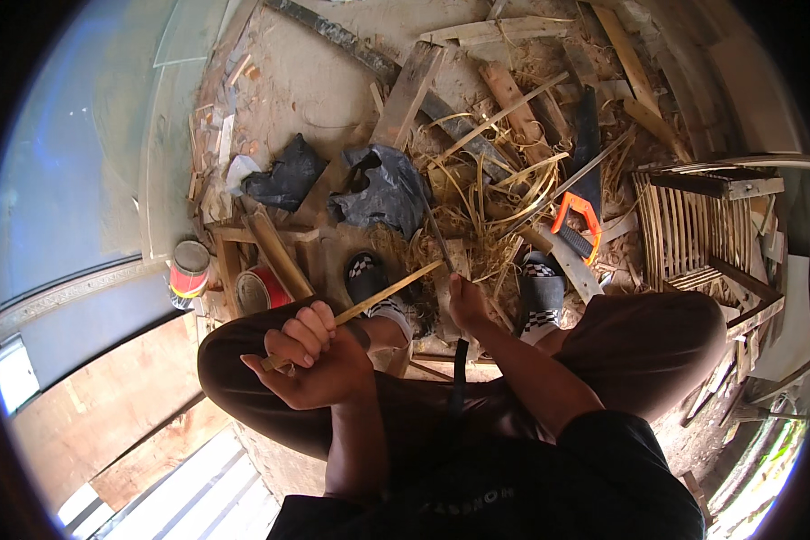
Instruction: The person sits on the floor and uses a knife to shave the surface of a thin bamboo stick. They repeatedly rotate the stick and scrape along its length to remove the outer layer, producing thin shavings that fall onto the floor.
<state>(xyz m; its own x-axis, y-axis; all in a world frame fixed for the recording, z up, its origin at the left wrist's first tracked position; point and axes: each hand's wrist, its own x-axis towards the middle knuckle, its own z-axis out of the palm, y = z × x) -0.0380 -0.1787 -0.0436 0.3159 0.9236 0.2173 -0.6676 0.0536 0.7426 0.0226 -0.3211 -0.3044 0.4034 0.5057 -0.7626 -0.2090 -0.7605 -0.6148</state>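
Observation:
My left hand [319, 355] is closed around the near end of a thin bamboo strip [391, 290], which slants up and to the right over my knees. My right hand [466, 301] is clenched on the handle of a knife with a dark, narrow blade [436, 236] pointing away from me. The strip's far tip meets the blade just above that hand. Both hands hover over my feet in checkered sandals [366, 272], above a pile of pale bamboo shavings [486, 202].
A hand saw with an orange handle [574, 219] lies right of the shavings. Two black plastic bags [382, 191] sit ahead, two tins [189, 270] at left. A slatted bamboo frame [693, 225] stands at right. Wood scraps [409, 90] litter the ground.

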